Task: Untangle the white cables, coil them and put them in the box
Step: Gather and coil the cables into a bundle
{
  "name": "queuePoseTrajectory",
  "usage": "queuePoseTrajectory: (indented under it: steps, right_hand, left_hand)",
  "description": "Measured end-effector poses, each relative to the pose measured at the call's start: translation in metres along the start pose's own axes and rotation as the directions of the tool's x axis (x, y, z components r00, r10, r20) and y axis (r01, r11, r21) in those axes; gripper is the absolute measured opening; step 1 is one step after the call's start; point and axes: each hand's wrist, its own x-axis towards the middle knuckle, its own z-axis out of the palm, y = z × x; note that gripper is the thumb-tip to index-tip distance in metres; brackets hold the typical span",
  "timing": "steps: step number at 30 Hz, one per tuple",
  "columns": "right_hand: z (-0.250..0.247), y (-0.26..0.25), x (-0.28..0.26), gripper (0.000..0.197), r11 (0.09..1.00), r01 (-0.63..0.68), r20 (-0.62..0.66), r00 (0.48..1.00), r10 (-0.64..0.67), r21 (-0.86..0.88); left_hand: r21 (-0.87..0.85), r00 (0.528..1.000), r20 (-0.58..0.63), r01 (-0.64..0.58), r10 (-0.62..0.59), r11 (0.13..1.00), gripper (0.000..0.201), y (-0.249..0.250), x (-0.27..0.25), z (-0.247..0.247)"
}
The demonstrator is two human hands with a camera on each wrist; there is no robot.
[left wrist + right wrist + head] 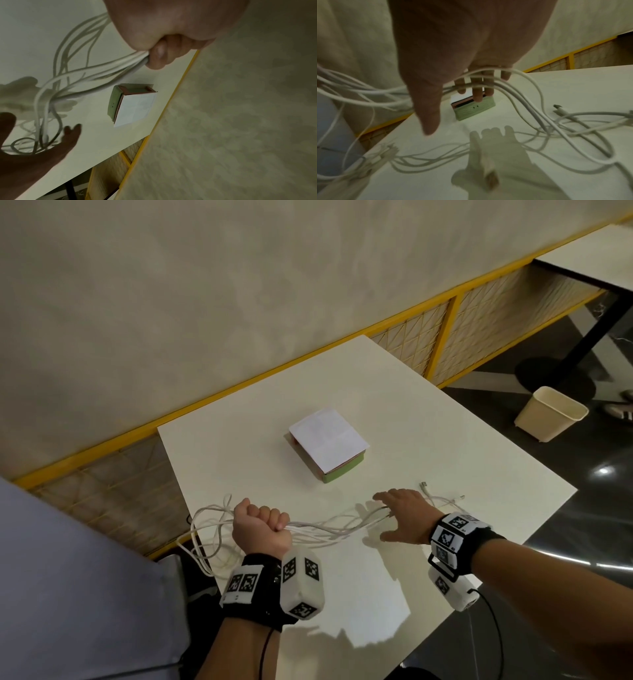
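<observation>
Here, left hand fists bundle of white cables at table edge, anchoring it. Right hand, grip spread, strands threaded between fingers, likely combing tangle apart. Box at 12 o'clock, flap up, no cable inside yet.

No text, brand or number could be read anywhere. The white sheet lying on the box near the middle of the table carried faint print, too blurred to make out. The wrist bands bore only black-and-white square marker patterns.
</observation>
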Motion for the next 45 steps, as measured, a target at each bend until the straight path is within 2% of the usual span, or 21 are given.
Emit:
queuePoseTrajectory:
  steps: [2, 3, 6, 8, 10, 13, 15, 17, 21, 31, 36, 39, 45]
  right_hand:
    - [-0.003, -0.011, -0.003, 0.106, 0.998, 0.061, 0.014, 0.998, -0.061, -0.028]
    - [-0.007, -0.020, -0.004, 0.112, 0.994, 0.102, 0.012, 0.995, -0.101, -0.039]
    - [-0.019, -0.060, -0.007, 0.114, 0.971, 0.236, -0.010, 0.972, -0.237, -0.029]
    - [-0.021, -0.096, -0.007, 0.104, 0.946, 0.324, -0.030, 0.945, -0.325, -0.019]
    - [-0.020, -0.130, -0.007, 0.088, 0.933, 0.356, -0.045, 0.934, -0.354, 0.052]
    - [-0.015, -0.153, -0.004, 0.057, 0.920, 0.224, -0.056, 0.974, -0.218, 0.322]
    - [-0.011, -0.155, -0.002, 0.034, 0.927, 0.202, -0.079, 0.979, -0.186, 0.315]
    - [-0.010, -0.154, -0.003, 0.025, 0.959, 0.214, -0.109, 0.975, -0.196, 0.188]
    - [-0.019, -0.152, -0.007, 0.032, 0.976, 0.218, -0.166, 0.963, -0.210, 0.030]
    - [-0.043, -0.132, -0.015, 0.040, 0.980, 0.190, -0.168, 0.966, -0.197, -0.056]
    - [-0.041, -0.080, -0.023, 0.046, 0.995, 0.064, -0.205, 0.976, -0.079, -0.079]
    - [-0.037, -0.044, -0.029, 0.048, 0.995, -0.015, -0.194, 0.981, -0.004, -0.097]
    - [-0.030, -0.019, -0.024, 0.030, 0.981, -0.111, -0.031, 0.994, 0.108, -0.157]
  left_hand:
    - [0.002, 1.000, -0.007, 0.003, -0.003, 1.000, 0.052, -0.002, -0.003, 0.000]
    - [0.002, 1.000, -0.008, 0.006, -0.006, 1.000, 0.050, -0.003, -0.004, 0.000]
    - [0.011, 1.000, -0.008, 0.013, -0.013, 1.000, 0.044, -0.008, -0.009, 0.002]
    - [0.021, 1.000, 0.004, 0.018, -0.018, 1.000, 0.043, -0.013, -0.015, 0.005]
    - [0.018, 0.999, 0.022, 0.024, -0.025, 1.000, 0.044, -0.017, -0.020, 0.008]
    - [0.002, 0.999, 0.031, 0.024, -0.024, 1.000, 0.044, -0.016, -0.023, 0.008]
    - [-0.007, 0.999, 0.035, 0.015, -0.015, 1.000, 0.043, -0.011, -0.023, 0.005]
    - [-0.020, 0.999, 0.047, 0.017, -0.016, 1.000, 0.044, -0.008, -0.023, 0.003]
    - [-0.025, 0.996, 0.078, 0.049, -0.047, 0.998, 0.050, -0.010, -0.025, 0.000]
    - [-0.030, 0.975, 0.182, 0.137, -0.129, 0.990, 0.053, -0.002, -0.024, 0.008]
    - [-0.185, 0.992, 0.128, 0.045, -0.021, 0.982, 0.064, 0.049, 0.020, -0.023]
    - [-0.198, 0.994, 0.084, -0.057, 0.075, 0.979, 0.070, 0.073, 0.034, -0.050]
    - [-0.148, 0.997, 0.034, -0.070, 0.076, 0.986, 0.062, 0.053, 0.030, -0.049]
